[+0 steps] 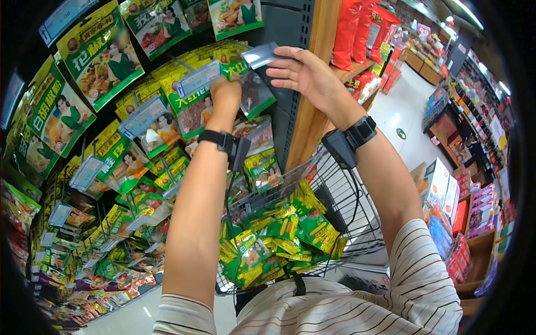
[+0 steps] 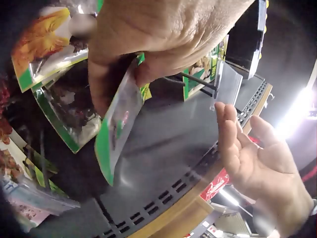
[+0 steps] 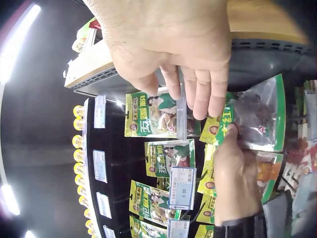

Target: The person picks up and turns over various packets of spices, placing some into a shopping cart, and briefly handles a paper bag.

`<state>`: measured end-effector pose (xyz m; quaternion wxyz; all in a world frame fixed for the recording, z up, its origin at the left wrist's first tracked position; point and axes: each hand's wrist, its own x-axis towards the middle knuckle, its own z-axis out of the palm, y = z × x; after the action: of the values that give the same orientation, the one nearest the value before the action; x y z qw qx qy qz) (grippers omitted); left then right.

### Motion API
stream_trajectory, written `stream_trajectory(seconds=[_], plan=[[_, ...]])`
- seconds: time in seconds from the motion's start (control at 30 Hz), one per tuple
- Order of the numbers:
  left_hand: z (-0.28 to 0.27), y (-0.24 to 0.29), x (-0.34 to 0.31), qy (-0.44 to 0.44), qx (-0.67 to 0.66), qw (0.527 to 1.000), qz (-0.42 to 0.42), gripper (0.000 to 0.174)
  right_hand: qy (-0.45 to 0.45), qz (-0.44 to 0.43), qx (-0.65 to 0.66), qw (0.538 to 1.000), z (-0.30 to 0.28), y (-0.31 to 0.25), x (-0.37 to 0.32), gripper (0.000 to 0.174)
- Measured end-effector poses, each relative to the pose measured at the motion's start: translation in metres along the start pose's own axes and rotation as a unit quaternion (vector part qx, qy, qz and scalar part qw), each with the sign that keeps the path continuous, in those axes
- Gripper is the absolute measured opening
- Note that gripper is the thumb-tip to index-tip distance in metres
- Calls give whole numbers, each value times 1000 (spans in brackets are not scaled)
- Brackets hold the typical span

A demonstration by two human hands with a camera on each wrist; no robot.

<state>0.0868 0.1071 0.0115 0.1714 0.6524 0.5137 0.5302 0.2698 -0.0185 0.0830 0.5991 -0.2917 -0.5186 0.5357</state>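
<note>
My left hand (image 1: 226, 96) pinches the upper part of a spice packet (image 1: 258, 96), a clear pouch with a green-and-yellow header and dark dried contents. The left wrist view shows this packet (image 2: 118, 126) edge-on beneath thumb and fingers, beside another hanging packet (image 2: 72, 106). To its right, my right hand (image 1: 315, 78) is raised with fingers extended. Their tips meet a clear plastic tag holder (image 1: 259, 56) at the front of a display hook. In the right wrist view the tag holder (image 3: 181, 118) stands upright at the straight fingers.
Rows of hanging spice packets (image 1: 100, 58) with price tags (image 1: 198, 79) fill the rack on the left. Below my arms a wire shopping cart (image 1: 357, 226) holds many green and yellow packets (image 1: 279, 237). A wooden post (image 1: 312, 111) edges the rack; red bags (image 1: 349, 36) stand beyond it.
</note>
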Motion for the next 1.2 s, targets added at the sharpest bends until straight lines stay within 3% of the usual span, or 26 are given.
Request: stream_trajectory(seconds=[0.1, 0.13, 0.17, 0.2, 0.23, 0.3, 0.33, 0.37, 0.4, 0.43, 0.53, 0.57, 0.63, 0.67, 0.73, 0.77, 0.8, 0.93, 1.03, 1.2], plan=[[1, -4, 0, 2, 70, 997, 21, 40, -21, 5, -10, 1000, -8, 14, -8, 50], [-8, 6, -4, -48, 55, 997, -9, 36, -9, 2, -19, 1000, -5, 16, -13, 51], [-3, -9, 5, -85, 80, 993, -35, 55, -26, 4, -20, 999, -15, 25, -15, 50], [-9, -8, 0, -120, 82, 989, -29, 53, -40, 11, -1, 999, -26, 37, -14, 48], [-24, 6, -23, -180, 3, 980, -90, 52, -48, 23, -9, 999, -29, 41, -18, 45], [-38, 11, -36, -210, -50, 966, -140, 43, -11, 58, 33, 998, -9, 28, -54, 43], [-37, 0, -33, -191, -21, 974, -123, 49, -11, 67, 33, 997, -11, 34, -66, 44], [-51, 8, -51, -207, -95, 971, -75, 44, -16, 71, 34, 997, -12, 41, -77, 46], [-67, 17, -71, -225, -87, 969, -59, 39, 1, 72, 13, 997, -12, 47, -93, 42], [-84, 29, -96, -241, -79, 966, -41, 54, -10, 93, 43, 995, -18, 55, -104, 41], [-117, 41, -151, -309, -175, 934, -38, 39, -4, 154, 77, 985, -29, 76, -142, 40], [-106, -2, -147, -309, -181, 933, -30, 52, -11, 164, 101, 981, -33, 82, -153, 40], [-131, -1, -183, -364, -168, 912, -90, 54, -27, 186, 150, 971, -43, 104, -179, 40], [-139, -4, -201, -361, -168, 907, -133, 50, -7, 195, 89, 977, -63, 132, -187, 43], [-154, -18, -235, -382, -175, 883, -210, 46, -37, 210, 105, 971, -68, 145, -211, 45], [-161, -27, -253, -374, -170, 878, -247, 46, -50, 216, 113, 969, -66, 150, -222, 47], [-169, -35, -270, -374, -166, 871, -270, 45, 1, 250, 87, 964, -60, 157, -231, 41], [-207, -62, -330, -327, -166, 854, -369, 45, 60, 327, 18, 943, -39, 186, -262, 31], [-235, -62, -361, -278, -147, 849, -424, 43, 17, 405, -95, 909, -23, 216, -277, 32], [-286, -56, -384, -216, -75, 863, -451, 47, -85, 507, -133, 847, -13, 299, -306, 38]])
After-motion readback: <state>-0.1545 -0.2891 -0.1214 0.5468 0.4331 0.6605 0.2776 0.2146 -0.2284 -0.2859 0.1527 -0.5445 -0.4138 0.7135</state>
